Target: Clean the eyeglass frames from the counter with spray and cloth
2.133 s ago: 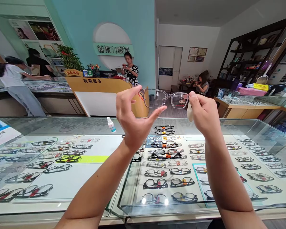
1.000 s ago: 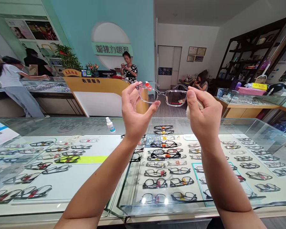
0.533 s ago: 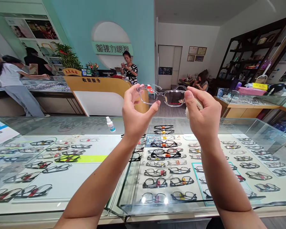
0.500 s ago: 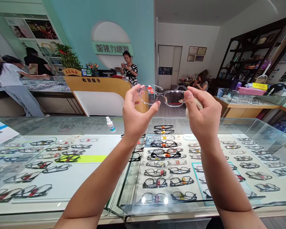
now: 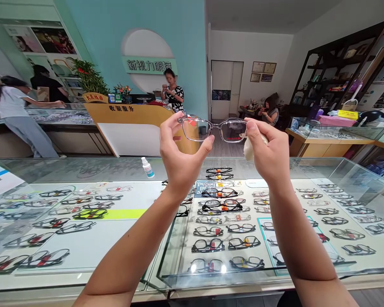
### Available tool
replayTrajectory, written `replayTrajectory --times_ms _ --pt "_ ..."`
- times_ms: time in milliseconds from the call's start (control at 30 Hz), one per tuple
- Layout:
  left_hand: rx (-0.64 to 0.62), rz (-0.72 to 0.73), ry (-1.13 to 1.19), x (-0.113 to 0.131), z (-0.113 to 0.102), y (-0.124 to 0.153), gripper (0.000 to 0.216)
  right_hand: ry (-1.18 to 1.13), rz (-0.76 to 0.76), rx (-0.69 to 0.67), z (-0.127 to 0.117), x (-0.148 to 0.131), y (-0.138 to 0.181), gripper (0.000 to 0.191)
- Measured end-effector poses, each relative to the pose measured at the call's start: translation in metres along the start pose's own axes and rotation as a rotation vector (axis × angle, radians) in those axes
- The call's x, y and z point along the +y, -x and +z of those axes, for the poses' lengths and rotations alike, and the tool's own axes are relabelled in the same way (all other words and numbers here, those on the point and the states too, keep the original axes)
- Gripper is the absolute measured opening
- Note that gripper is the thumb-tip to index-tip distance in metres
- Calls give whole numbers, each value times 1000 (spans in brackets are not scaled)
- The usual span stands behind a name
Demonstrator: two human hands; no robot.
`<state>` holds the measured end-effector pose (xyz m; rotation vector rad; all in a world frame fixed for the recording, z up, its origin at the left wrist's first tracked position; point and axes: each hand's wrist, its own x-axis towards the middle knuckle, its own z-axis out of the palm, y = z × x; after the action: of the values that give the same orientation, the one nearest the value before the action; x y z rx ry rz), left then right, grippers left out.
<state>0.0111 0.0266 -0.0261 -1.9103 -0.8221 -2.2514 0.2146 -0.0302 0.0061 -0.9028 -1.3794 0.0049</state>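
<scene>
A pair of clear-framed eyeglasses (image 5: 215,126) is raised above the glass counter, lenses upright, with small red marks showing on or through the lenses. At the frame's left end, my left hand (image 5: 181,164) grips it, thumb by the lower rim and fingers at the hinge. My right hand (image 5: 271,155) pinches the other end between thumb and fingers. A cream cloth (image 5: 249,148) hangs from the right hand behind the thumb. On the counter, left of my left forearm, stands a small white spray bottle (image 5: 148,167) with a blue label.
Below my arms, a glass display case (image 5: 176,277) holds rows of eyeglasses (image 5: 222,206). A wooden-topped service desk (image 5: 131,128) lies beyond, with a person (image 5: 173,94) behind it. Two people are at the left counter, and another person (image 5: 269,111) sits at the back.
Both hands and the eyeglasses have shifted slightly left. The eyeglasses have turned a little, so their temples show less above the rims. More of the cloth shows below the right hand.
</scene>
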Motion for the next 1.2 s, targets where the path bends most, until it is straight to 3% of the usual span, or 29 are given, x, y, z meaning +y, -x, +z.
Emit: replayTrajectory --times_ms 133,533,867,1200 --pt "9 16 -28 0 0 1 83 -12 28 -33 1 3 -2 45" --pt "44 50 -3 -6 2 -2 81 -16 -77 4 5 4 0 39" --pt "22 -12 43 -14 9 2 78 -4 -29 -17 5 5 -1 41" --pt "-18 -15 135 -17 11 0 80 -176 68 -134 0 -5 -3 40"
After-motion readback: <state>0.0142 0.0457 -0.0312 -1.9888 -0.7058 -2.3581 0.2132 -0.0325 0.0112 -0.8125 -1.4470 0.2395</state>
